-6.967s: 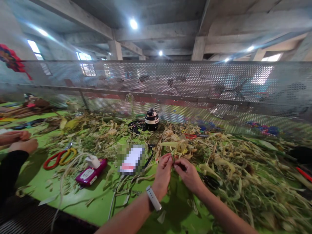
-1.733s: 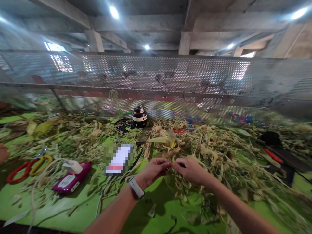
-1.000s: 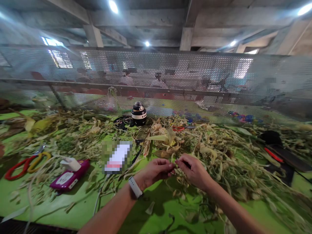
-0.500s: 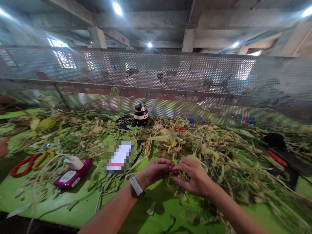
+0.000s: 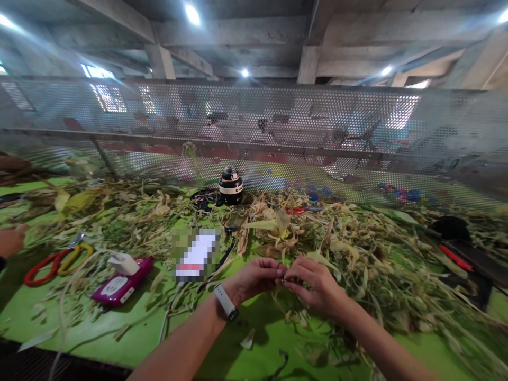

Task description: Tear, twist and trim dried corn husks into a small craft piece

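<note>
My left hand (image 5: 260, 278) and my right hand (image 5: 313, 283) meet fingertip to fingertip above the green table (image 5: 222, 344). Both are closed in a pinch, on something too small and hidden by the fingers to name. A watch with a pale strap (image 5: 225, 301) is on my left wrist. Dried plant stalks and leaves (image 5: 357, 248) lie heaped just beyond and to the right of my hands. A pale husk-like leaf (image 5: 270, 226) rests in front of them, and a small leaf scrap (image 5: 248, 338) lies below.
To the left are a blurred-out phone (image 5: 197, 255), a purple power strip (image 5: 123, 283) with a white plug, and red-and-yellow-handled scissors (image 5: 59, 262). A black jar (image 5: 230, 186) stands before a perforated metal screen (image 5: 246, 121). Another person's hand (image 5: 11, 241) shows at far left.
My right hand's thumb and fingers have closed in toward my left fingertips, where they were spread before. The other person's hand reaches further into view at the left. The view has shifted slightly.
</note>
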